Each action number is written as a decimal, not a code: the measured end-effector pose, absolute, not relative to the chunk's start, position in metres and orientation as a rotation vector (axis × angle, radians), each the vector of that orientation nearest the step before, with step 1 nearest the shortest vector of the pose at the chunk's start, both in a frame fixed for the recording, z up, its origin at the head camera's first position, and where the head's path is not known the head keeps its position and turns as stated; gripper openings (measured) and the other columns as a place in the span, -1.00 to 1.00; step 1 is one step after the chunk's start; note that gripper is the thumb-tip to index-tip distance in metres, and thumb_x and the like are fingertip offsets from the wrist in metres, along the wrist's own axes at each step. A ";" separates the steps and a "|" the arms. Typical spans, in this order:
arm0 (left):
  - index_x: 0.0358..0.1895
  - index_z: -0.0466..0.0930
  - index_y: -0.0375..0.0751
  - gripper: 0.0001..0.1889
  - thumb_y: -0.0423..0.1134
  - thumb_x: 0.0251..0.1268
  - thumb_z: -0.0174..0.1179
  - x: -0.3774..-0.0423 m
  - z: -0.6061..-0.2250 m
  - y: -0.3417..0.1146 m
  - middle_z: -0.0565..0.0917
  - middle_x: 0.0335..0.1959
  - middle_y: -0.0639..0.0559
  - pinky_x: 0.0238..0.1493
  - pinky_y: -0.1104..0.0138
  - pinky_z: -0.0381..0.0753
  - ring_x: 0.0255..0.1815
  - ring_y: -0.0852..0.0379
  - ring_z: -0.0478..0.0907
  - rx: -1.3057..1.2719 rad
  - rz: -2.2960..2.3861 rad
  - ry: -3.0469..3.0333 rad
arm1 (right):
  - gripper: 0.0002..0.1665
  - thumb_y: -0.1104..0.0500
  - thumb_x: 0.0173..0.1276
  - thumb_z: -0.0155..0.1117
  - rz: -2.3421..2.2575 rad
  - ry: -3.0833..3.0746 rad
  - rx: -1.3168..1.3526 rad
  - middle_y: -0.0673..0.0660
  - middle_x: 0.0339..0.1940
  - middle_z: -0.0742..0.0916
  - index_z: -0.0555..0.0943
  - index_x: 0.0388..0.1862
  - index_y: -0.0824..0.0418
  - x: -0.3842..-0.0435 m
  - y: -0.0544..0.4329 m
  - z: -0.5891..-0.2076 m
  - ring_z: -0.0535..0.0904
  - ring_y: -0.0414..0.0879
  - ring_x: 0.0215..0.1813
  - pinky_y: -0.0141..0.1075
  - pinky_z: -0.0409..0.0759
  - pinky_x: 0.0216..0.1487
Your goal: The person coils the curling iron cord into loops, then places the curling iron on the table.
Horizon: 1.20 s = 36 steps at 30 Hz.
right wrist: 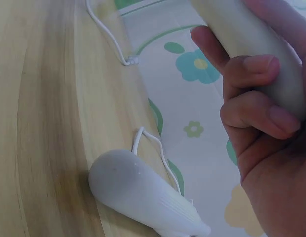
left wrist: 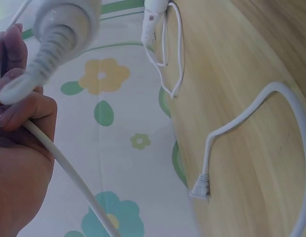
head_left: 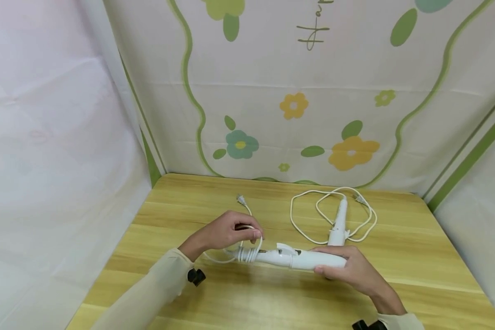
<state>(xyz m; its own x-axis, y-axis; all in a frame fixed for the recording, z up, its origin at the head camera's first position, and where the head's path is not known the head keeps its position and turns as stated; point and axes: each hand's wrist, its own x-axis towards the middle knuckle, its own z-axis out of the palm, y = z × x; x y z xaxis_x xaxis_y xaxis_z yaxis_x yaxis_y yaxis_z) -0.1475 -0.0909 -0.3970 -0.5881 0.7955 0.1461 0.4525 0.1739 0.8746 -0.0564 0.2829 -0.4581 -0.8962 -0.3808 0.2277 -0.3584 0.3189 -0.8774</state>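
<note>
My right hand [head_left: 350, 268] grips the thick, rounded end of a white curling iron [head_left: 276, 259], held level above the table's near half. Its small lever points up. Several turns of its white cord [head_left: 247, 255] are wound round the narrow end. My left hand [head_left: 231, 229] pinches a loop of this cord just above those turns. In the left wrist view, the cord runs down past the curled fingers [left wrist: 32, 106]. The cord's free length trails on the table to a two-pin plug [left wrist: 200, 187].
A second white curling iron [head_left: 339, 224] lies on the wooden table [head_left: 416, 256] just beyond my right hand, its cord [head_left: 292, 206] spread in loose loops behind it. A flower-printed cloth [head_left: 268, 114] hangs at the table's back edge, with pale cloth walls at both sides.
</note>
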 end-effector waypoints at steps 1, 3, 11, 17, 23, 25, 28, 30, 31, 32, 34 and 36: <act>-0.03 0.82 -0.22 -0.78 -0.24 0.72 0.18 -0.148 -0.396 -0.091 0.76 -0.32 -0.06 -0.41 0.43 0.38 -0.54 0.32 0.29 1.198 1.389 2.112 | -0.58 0.36 0.29 0.61 -1.683 2.525 -0.683 -0.11 -0.06 0.88 0.84 0.14 0.20 -0.056 0.282 -0.458 0.66 -0.30 -0.27 -0.28 0.70 -0.36; -0.03 0.82 -0.23 -0.78 -0.24 0.72 0.18 -0.149 -0.396 -0.091 0.76 -0.32 -0.05 -0.41 0.43 0.38 -0.55 0.33 0.28 1.203 1.388 2.115 | -0.59 0.36 0.30 0.60 -1.691 2.510 -0.661 -0.10 -0.13 0.87 0.84 0.14 0.21 -0.057 0.281 -0.459 0.64 -0.31 -0.33 -0.28 0.69 -0.41; 0.00 0.83 -0.09 -0.76 -0.16 0.75 0.15 -0.154 -0.405 -0.092 0.80 -0.25 -0.07 -0.28 0.38 0.51 -0.48 0.24 0.40 1.088 1.317 2.181 | -0.51 0.43 0.22 0.62 -1.703 2.521 -0.833 -0.11 0.00 0.88 0.83 0.15 0.19 -0.058 0.281 -0.459 0.67 -0.34 -0.22 -0.31 0.69 -0.30; -0.04 0.82 -0.11 -0.72 -0.11 0.77 0.12 -0.159 -0.418 -0.094 0.78 -0.26 0.00 -0.23 0.36 0.56 -0.42 0.28 0.46 1.043 1.339 2.189 | -0.51 0.48 0.26 0.55 -1.793 2.520 -0.655 -0.20 -0.05 0.87 0.83 0.16 0.21 -0.055 0.288 -0.456 0.65 -0.29 -0.28 -0.26 0.68 -0.42; -0.06 0.79 -0.23 -0.81 -0.32 0.71 0.16 -0.155 -0.433 -0.090 0.84 -0.20 -0.04 -0.08 0.35 0.65 -0.23 0.27 0.64 1.047 1.352 2.308 | -0.56 0.48 0.31 0.52 -1.842 2.622 -0.514 -0.21 -0.18 0.84 0.81 0.16 0.29 -0.058 0.289 -0.457 0.60 -0.32 -0.37 -0.29 0.64 -0.49; 0.00 0.78 -0.26 -0.80 -0.33 0.71 0.14 -0.150 -0.437 -0.086 0.85 -0.16 -0.04 -0.11 0.36 0.62 -0.24 0.26 0.64 0.963 1.366 2.304 | -0.59 0.46 0.33 0.52 -1.860 2.636 -0.438 -0.20 -0.18 0.84 0.80 0.16 0.34 -0.059 0.288 -0.457 0.58 -0.32 -0.40 -0.30 0.63 -0.49; 0.02 0.81 -0.20 -0.74 -0.24 0.77 0.09 -0.142 -0.439 -0.079 0.82 -0.25 0.03 -0.28 0.41 0.50 -0.38 0.30 0.53 0.857 1.373 2.295 | -0.61 0.37 0.38 0.54 -1.850 2.665 -0.293 -0.20 -0.17 0.83 0.79 0.18 0.37 -0.060 0.284 -0.455 0.56 -0.29 -0.40 -0.31 0.63 -0.45; -0.02 0.82 -0.15 -0.69 -0.16 0.79 0.07 -0.138 -0.438 -0.075 0.78 -0.33 0.06 -0.31 0.43 0.47 -0.46 0.34 0.43 0.857 1.339 2.321 | -0.60 0.32 0.39 0.56 -1.835 2.686 -0.229 -0.25 -0.11 0.83 0.79 0.19 0.34 -0.061 0.281 -0.455 0.60 -0.26 -0.34 -0.31 0.65 -0.39; -0.08 0.82 -0.12 -0.67 -0.13 0.81 0.05 -0.136 -0.438 -0.074 0.75 -0.38 0.05 -0.33 0.43 0.44 -0.50 0.34 0.37 0.862 1.322 2.333 | -0.60 0.31 0.39 0.57 -1.828 2.697 -0.212 -0.25 -0.12 0.83 0.79 0.19 0.33 -0.062 0.279 -0.455 0.61 -0.25 -0.32 -0.31 0.65 -0.36; -0.14 0.81 -0.12 -0.63 -0.11 0.82 0.03 -0.134 -0.437 -0.073 0.72 -0.43 0.07 -0.31 0.43 0.44 -0.52 0.35 0.32 0.874 1.301 2.346 | -0.60 0.30 0.39 0.58 -1.821 2.710 -0.204 -0.26 -0.13 0.83 0.80 0.19 0.32 -0.062 0.278 -0.455 0.61 -0.24 -0.30 -0.31 0.65 -0.35; -0.20 0.77 -0.11 -0.59 -0.08 0.84 -0.01 -0.132 -0.434 -0.071 0.68 -0.49 0.08 -0.28 0.43 0.45 -0.54 0.35 0.29 0.895 1.267 2.367 | -0.59 0.30 0.38 0.59 -1.805 2.740 -0.211 -0.28 -0.10 0.83 0.81 0.19 0.31 -0.063 0.277 -0.456 0.64 -0.23 -0.27 -0.30 0.66 -0.32; -0.16 0.78 -0.12 -0.59 -0.07 0.84 -0.03 -0.130 -0.432 -0.071 0.64 -0.53 0.13 -0.33 0.44 0.42 -0.57 0.36 0.29 0.899 1.240 2.391 | -0.59 0.29 0.36 0.61 -1.781 2.775 -0.220 -0.29 -0.10 0.83 0.82 0.18 0.28 -0.064 0.276 -0.457 0.65 -0.24 -0.26 -0.30 0.66 -0.31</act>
<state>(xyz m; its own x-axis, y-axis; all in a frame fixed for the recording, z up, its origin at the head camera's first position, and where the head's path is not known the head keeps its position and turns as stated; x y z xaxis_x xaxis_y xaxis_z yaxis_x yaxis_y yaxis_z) -0.1304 -0.0709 -0.4317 -0.7586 0.6512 0.0198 0.3911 0.4309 0.8132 -0.0643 0.2765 -0.4573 -0.9780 -0.0238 0.2070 -0.1981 0.4142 -0.8884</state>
